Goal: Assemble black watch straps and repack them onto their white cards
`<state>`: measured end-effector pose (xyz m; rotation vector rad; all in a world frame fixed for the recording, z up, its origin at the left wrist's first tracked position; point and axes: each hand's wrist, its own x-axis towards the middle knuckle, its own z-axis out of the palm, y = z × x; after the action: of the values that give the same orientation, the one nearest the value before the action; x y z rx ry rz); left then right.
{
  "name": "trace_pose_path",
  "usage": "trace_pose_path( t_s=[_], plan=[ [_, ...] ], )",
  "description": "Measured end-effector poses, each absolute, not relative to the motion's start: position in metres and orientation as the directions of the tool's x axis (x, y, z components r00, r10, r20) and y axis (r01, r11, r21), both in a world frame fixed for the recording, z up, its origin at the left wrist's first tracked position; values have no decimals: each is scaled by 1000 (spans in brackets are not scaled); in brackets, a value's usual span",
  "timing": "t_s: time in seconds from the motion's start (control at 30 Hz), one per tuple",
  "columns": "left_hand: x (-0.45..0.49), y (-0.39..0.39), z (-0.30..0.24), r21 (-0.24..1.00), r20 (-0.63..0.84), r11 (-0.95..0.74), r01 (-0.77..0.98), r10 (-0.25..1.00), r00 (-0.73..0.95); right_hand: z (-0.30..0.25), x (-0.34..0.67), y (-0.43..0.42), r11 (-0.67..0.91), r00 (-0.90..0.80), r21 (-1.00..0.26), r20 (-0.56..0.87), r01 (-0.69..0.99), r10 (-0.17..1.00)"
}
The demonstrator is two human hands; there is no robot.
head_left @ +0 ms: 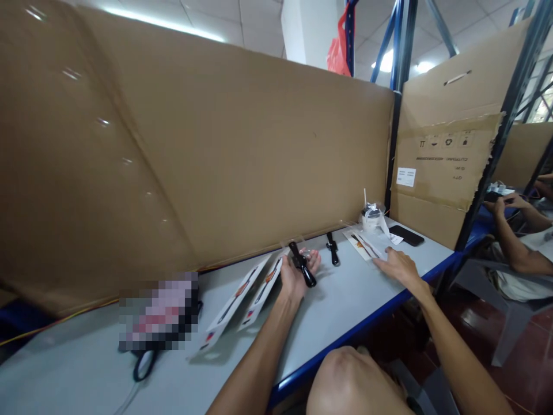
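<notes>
My left hand [297, 275] is closed around a black watch with its strap [302, 265], held just above the grey table [345, 311]. My right hand [398, 266] lies flat with fingers stretched out, its fingertips on a white printed card [364, 244] that shows watch straps. A second black watch [332, 249] lies on the table between my two hands. Two long white printed packages [242, 302] lie to the left of my left hand.
A tall cardboard wall [194, 161] runs behind the table. A black phone [406, 235] and a crumpled clear bag [372, 218] sit at the far right end. A blurred pinkish thing [158, 314] with a black cable lies left. Another person's arms [514, 242] work at the right.
</notes>
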<state>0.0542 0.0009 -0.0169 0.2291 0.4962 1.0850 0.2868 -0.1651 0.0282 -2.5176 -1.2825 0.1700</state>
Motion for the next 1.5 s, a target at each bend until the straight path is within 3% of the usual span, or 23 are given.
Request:
trace_pose_path(
  t_s=[0.17, 0.27, 0.37, 0.47, 0.63, 1.5],
  plan=[
    [56, 1, -17, 416, -274, 467, -780, 882, 382, 28, 290, -214, -365, 468, -775, -102, 516, 878],
    [57, 1, -17, 396, -267, 450, -800, 890, 369, 16, 267, -261, -159, 367, -865, 31, 477, 929],
    [59, 0, -15, 385, -260, 421, -821, 903, 341, 6, 240, -307, -99, 431, -728, 285, 678, 856],
    [60, 0, -14, 359, -256, 398, -844, 912, 321, -2, 224, -340, -29, 311, -496, 498, 868, 810],
    [61, 0, -14, 337, -265, 391, -856, 912, 312, -19, 218, -358, -25, 202, -275, 641, 961, 740],
    [62, -4, -14, 385, -237, 349, -855, 932, 274, -46, 196, -359, 63, 88, -199, 667, 978, 740]
  ],
)
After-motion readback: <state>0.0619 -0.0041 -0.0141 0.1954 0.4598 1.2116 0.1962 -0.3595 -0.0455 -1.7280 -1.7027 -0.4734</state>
